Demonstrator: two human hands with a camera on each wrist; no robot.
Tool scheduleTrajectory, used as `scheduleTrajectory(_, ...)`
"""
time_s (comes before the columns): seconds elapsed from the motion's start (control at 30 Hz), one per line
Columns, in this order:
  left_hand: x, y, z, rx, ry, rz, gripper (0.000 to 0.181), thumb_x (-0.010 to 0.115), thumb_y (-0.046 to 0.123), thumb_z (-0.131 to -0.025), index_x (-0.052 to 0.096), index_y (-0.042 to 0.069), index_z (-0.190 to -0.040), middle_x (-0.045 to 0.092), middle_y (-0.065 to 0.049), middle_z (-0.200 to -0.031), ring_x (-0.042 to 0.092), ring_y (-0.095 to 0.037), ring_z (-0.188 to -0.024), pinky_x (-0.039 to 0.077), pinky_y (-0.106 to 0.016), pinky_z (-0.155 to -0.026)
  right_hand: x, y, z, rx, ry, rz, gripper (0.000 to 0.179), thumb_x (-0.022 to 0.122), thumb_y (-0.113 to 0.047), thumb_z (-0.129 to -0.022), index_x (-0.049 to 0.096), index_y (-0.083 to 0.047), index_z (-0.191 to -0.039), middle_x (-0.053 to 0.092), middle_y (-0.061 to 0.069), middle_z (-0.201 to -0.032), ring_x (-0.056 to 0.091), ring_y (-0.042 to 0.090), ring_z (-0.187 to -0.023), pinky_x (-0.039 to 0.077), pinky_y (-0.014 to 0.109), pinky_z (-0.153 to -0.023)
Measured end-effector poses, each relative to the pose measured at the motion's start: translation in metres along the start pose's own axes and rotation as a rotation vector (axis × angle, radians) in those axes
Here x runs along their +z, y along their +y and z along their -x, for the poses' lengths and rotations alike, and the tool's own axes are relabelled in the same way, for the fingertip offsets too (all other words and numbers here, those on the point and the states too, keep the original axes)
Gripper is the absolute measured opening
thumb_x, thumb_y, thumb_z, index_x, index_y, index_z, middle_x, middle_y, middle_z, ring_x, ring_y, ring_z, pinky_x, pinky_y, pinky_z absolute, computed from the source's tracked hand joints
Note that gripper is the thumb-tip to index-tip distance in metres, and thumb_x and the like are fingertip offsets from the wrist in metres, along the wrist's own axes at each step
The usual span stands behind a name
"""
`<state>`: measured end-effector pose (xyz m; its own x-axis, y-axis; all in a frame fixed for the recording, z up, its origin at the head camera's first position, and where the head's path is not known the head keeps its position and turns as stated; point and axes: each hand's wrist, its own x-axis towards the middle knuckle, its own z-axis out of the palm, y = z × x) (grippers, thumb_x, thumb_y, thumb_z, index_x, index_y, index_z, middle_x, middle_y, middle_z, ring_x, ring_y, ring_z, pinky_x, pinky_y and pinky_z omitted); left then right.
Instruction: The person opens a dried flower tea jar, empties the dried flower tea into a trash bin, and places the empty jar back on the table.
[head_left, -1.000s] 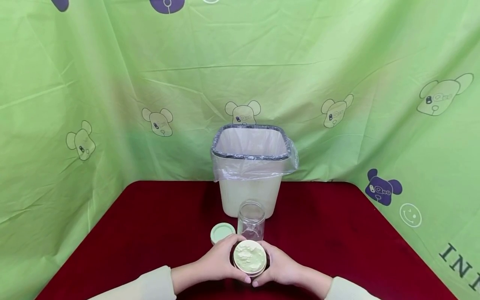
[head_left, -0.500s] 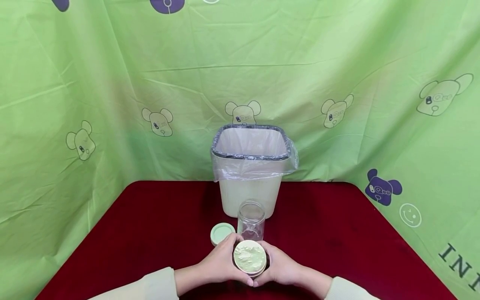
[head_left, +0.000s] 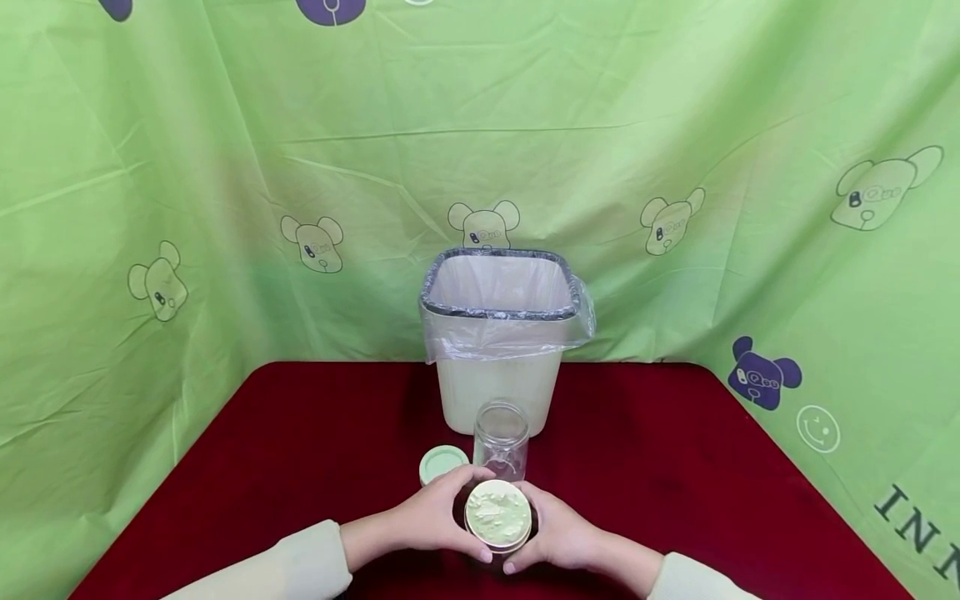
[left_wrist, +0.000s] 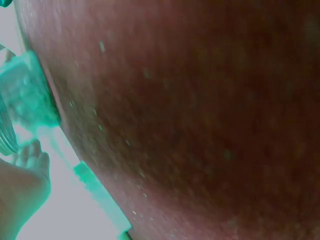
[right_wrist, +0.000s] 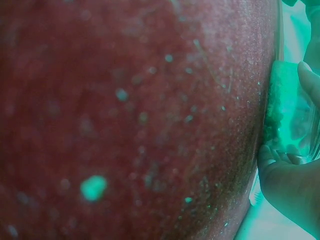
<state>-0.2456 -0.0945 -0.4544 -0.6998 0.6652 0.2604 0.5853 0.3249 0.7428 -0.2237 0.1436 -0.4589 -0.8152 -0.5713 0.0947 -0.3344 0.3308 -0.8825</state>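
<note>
In the head view a small round jar [head_left: 498, 512] stands near the table's front edge, filled to its rim with a pale green, lumpy substance. My left hand [head_left: 431, 518] holds it from the left, fingers behind and thumb in front. Curled round its right side is my right hand [head_left: 561, 532]. Just behind the jar is a clear, open glass jar [head_left: 501, 442]. A pale green lid [head_left: 442, 461] lies beside that, partly hidden by my left hand. Both wrist views show the filled jar's side [left_wrist: 30, 95] at the picture edge, strongly tinted.
A white bin [head_left: 495, 387] with a clear plastic liner stands behind the glass jar. Dark red cloth [head_left: 645, 467] covers the table. Green patterned curtains [head_left: 375, 167] hang at the back and both sides.
My left hand has shifted slightly; its thumb, which met the right thumb half a second ago, now lies a little apart from it. The jars and lid keep their places.
</note>
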Motion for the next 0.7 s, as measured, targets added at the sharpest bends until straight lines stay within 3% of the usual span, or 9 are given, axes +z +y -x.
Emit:
scheduleTrajectory(0.27,-0.0073,-0.0058,-0.0048,0.067,-0.119,0.043,0.083,0.088,0.031,-0.069,0.047,0.014,-0.139,0.051,0.008,-0.129,0.047,-0.01,-0.12,0.035,-0.032,-0.104,0.0008,-0.0009,-0.0008,-0.001,0.007,0.014,0.081,0.093,-0.012,-0.057,0.052,-0.01,-0.127,0.061,-0.006,-0.114,0.055,0.01,-0.106,0.041,0.025,-0.094)
scheduleTrajectory(0.43,-0.0078,-0.0072,-0.0074,0.084,-0.125,0.04,0.077,0.088,0.029,-0.069,0.05,0.021,-0.136,0.053,0.011,-0.126,0.047,-0.009,-0.118,0.036,-0.032,-0.103,0.001,0.0001,-0.001,-0.007,0.012,0.024,0.081,0.093,-0.012,-0.057,0.052,-0.01,-0.128,0.06,-0.006,-0.113,0.054,0.009,-0.105,0.041,0.025,-0.094)
scheduleTrajectory(0.7,-0.0043,-0.0038,-0.0085,0.079,-0.09,0.009,0.071,0.089,0.033,-0.068,0.053,0.021,-0.128,0.055,0.012,-0.116,0.051,-0.006,-0.109,0.041,-0.029,-0.097,-0.0002,-0.0015,0.0002,0.014,0.007,0.007,0.08,0.092,-0.012,-0.058,0.052,-0.01,-0.127,0.06,-0.006,-0.113,0.054,0.01,-0.105,0.041,0.024,-0.093)
